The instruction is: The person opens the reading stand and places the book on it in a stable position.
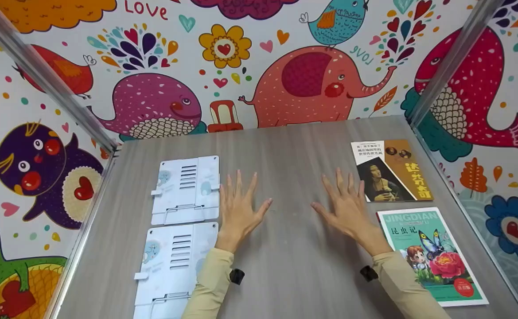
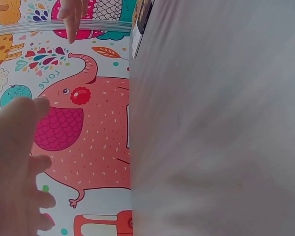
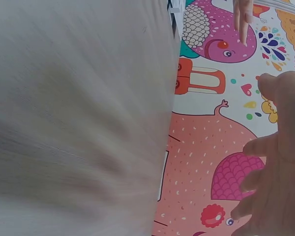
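Both hands hover over the wooden table with fingers spread, holding nothing. In the head view the left hand [image 1: 239, 212] is just right of two white book stands [image 1: 174, 190], which lie folded flat one behind the other. The right hand [image 1: 347, 210] is nearest to two books on the right: a brown and white one with a painted portrait [image 1: 409, 168], and a green one with a butterfly and a pink flower [image 1: 449, 248]. Each wrist view shows its own hand, the left [image 2: 14, 167] and the right [image 3: 280, 162], raised off the tabletop.
The grey-brown table [image 1: 285, 266] runs back to a wall [image 1: 161, 53] printed with cartoon animals. Metal posts [image 1: 445, 71] stand at its far corners. Between the hands lies bare tabletop. Long sleeves [image 1: 212, 274] and dark wrist devices [image 1: 237, 276] cover the forearms.
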The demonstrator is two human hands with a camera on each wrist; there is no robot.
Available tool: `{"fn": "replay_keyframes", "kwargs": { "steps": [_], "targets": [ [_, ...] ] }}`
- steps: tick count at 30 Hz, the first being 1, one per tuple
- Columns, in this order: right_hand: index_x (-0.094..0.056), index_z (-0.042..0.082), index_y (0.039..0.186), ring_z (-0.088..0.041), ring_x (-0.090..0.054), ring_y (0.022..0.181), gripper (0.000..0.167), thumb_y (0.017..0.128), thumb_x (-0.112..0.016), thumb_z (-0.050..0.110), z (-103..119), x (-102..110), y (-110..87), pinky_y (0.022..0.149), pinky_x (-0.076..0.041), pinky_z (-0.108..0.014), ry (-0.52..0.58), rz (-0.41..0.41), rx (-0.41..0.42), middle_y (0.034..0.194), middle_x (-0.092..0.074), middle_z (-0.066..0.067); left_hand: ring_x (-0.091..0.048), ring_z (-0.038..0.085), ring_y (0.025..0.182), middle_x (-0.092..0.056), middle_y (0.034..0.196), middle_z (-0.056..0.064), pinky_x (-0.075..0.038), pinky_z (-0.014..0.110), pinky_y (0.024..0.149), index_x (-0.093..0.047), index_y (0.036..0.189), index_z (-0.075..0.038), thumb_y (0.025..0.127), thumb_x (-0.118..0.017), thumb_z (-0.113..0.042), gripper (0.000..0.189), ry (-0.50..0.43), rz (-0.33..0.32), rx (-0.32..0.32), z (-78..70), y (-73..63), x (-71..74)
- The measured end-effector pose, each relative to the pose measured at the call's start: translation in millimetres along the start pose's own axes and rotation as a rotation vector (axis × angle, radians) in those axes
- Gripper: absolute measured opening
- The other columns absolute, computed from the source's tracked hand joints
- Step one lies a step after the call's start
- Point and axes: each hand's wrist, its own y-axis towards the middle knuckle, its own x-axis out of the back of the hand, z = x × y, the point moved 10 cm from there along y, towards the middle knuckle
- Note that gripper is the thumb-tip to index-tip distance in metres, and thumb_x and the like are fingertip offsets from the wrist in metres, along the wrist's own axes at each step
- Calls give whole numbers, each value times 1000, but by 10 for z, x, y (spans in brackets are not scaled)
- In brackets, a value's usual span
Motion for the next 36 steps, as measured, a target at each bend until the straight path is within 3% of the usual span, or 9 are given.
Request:
{"fn": "replay_keyframes", "kwargs": {
  "steps": [10, 15, 19, 25, 30, 36],
  "targets": [
    [-35, 16, 159, -57, -13, 150, 82, 94, -60, 59, 0, -14, 15, 118, -7, -76, -4, -9, 3, 167, -16, -25, -11, 46, 155, -18, 168, 20, -10, 66, 124, -31, 160, -24, 96, -48, -66, 79, 8, -14, -3, 32, 2, -3],
    [-35, 14, 158, -59, -13, 149, 80, 94, -61, 56, 84, -110, 22, 117, -7, -76, 56, -1, -1, 166, -17, -28, -16, 50, 153, -22, 165, 26, -14, 66, 123, -36, 158, -19, 98, -51, -60, 75, 8, -47, 2, 171, -77, 0],
    [-41, 8, 155, -62, -21, 145, 73, 96, -62, 47, 302, -219, 34, 116, -18, -75, 110, -48, 36, 161, -26, -34, -20, 52, 151, -22, 163, 31, -18, 66, 122, -37, 157, -12, 100, -54, -50, 70, 0, -75, 40, 420, -202, 38],
    [-49, -9, 143, -67, -37, 133, 60, 97, -64, 27, 790, -493, -84, 108, -33, -75, 227, -113, 155, 145, -41, -44, -19, 53, 150, -22, 163, 31, -20, 66, 121, -35, 156, -5, 102, -56, -38, 67, -81, -78, 137, 915, -474, 114],
    [-46, -10, 144, -66, -40, 132, 59, 99, -63, 23, 1129, -730, -217, 109, -35, -72, 329, -62, 194, 144, -42, -44, -17, 51, 152, -21, 165, 27, -18, 63, 123, -25, 161, -8, 105, -51, -37, 68, -125, -54, 222, 1250, -743, 158],
    [-40, -13, 147, -57, -41, 137, 62, 101, -60, 24, 1463, -932, -333, 112, -38, -63, 416, 36, 203, 149, -40, -41, -20, 53, 150, -24, 163, 31, -19, 63, 122, -28, 158, -2, 104, -53, -32, 67, -142, -92, 309, 1560, -1137, 271]
  ]
}}
